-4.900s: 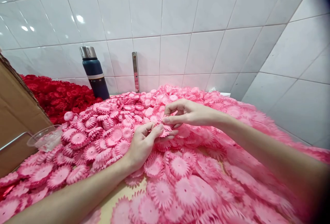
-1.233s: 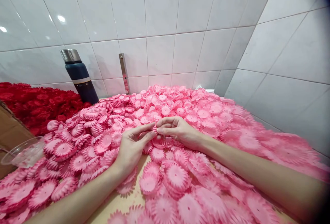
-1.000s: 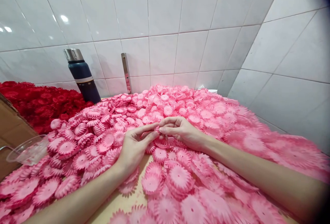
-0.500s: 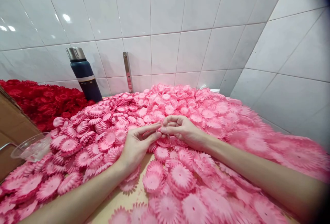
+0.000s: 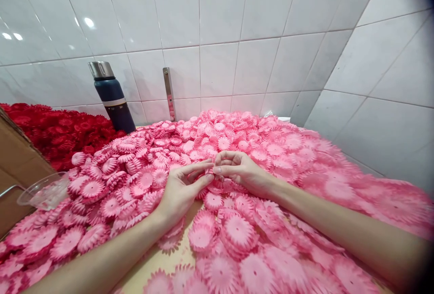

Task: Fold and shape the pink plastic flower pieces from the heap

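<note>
My left hand (image 5: 181, 189) and my right hand (image 5: 244, 173) meet fingertip to fingertip above a wide heap of pink scalloped flower discs (image 5: 239, 231). Thumb and fingers are pinched together on both. Whatever sits between them is too small and too hidden to make out against the pink behind. Many discs have a small dark hole at the centre, and some lie stacked in one another. Between my forearms shows a patch of the pale yellow table top (image 5: 158, 262).
A dark blue bottle (image 5: 117, 104) with a steel lid stands at the back left, beside a pile of red flower discs (image 5: 68, 136). Further left are a clear plastic bowl (image 5: 44, 192) and a cardboard box (image 5: 20, 167). A metal strip (image 5: 168, 93) leans by the tiled wall (image 5: 217, 5).
The view has shifted very slightly. Both hands keep their place and their pinch, with only a tiny movement of the fingertips.
</note>
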`<action>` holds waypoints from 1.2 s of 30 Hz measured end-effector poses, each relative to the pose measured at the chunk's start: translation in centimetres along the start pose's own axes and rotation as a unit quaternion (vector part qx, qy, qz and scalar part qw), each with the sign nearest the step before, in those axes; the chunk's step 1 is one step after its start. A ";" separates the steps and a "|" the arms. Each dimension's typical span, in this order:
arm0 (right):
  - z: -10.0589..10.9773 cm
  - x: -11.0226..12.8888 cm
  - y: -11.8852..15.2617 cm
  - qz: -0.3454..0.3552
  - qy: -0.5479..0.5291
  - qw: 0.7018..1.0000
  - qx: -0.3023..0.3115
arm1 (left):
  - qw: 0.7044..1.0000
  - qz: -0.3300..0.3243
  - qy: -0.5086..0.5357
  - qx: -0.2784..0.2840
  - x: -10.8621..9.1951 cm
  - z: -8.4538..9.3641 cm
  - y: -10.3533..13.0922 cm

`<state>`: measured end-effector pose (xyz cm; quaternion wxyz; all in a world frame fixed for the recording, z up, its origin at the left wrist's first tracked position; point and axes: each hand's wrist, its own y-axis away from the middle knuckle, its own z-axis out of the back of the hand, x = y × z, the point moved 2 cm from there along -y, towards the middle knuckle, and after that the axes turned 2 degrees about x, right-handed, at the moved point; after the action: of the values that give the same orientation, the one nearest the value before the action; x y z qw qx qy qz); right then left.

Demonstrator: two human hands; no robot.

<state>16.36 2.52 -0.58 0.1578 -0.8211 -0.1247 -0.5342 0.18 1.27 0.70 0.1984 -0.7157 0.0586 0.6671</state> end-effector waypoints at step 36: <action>0.1 0.1 0.2 -0.020 0.099 0.995 -0.028 | 0.998 0.017 -0.043 -0.036 0.0 0.2 -0.2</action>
<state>16.56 2.34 -0.59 0.1359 -0.7658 -0.1096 -0.6189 0.07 1.54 0.78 0.1630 -0.6921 0.0379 0.7021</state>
